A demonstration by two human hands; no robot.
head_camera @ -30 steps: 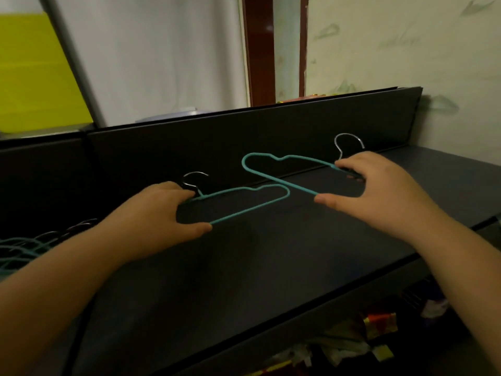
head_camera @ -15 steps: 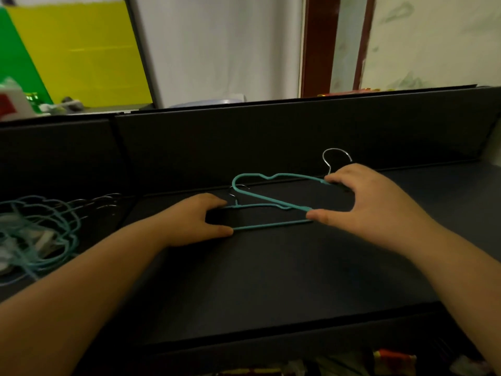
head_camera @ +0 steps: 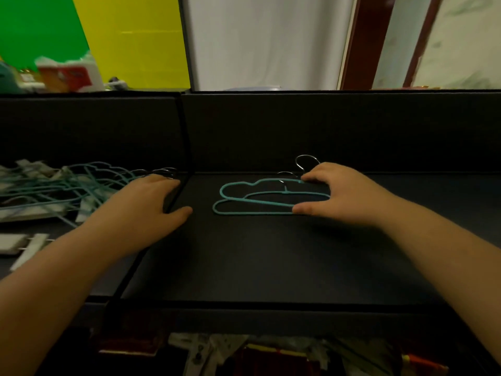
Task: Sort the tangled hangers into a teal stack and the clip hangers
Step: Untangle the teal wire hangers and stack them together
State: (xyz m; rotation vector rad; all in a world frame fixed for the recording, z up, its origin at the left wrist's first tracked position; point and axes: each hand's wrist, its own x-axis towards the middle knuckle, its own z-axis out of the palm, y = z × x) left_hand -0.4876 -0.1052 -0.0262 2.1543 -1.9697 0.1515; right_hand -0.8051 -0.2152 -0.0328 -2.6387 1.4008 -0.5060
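Two teal wire hangers [head_camera: 260,198] with metal hooks lie overlapped on the dark table [head_camera: 271,261], right of centre. My right hand [head_camera: 333,191] rests on their right end, thumb and fingers pinching the upper hanger near its hook. My left hand [head_camera: 146,202] hovers empty with fingers apart, left of the pair and just right of the tangled pile [head_camera: 62,185] of teal hangers and white clip hangers at the far left.
A dark upright panel [head_camera: 298,131] backs the table. White clip pieces [head_camera: 29,246] lie at the left edge. Cluttered items [head_camera: 244,354] sit below the table's front edge. Boxes and bags [head_camera: 62,74] stand beyond the panel at left.
My left hand let go of its teal hanger, which now lies under the other one, and moved left toward the tangled pile. The view swung left.
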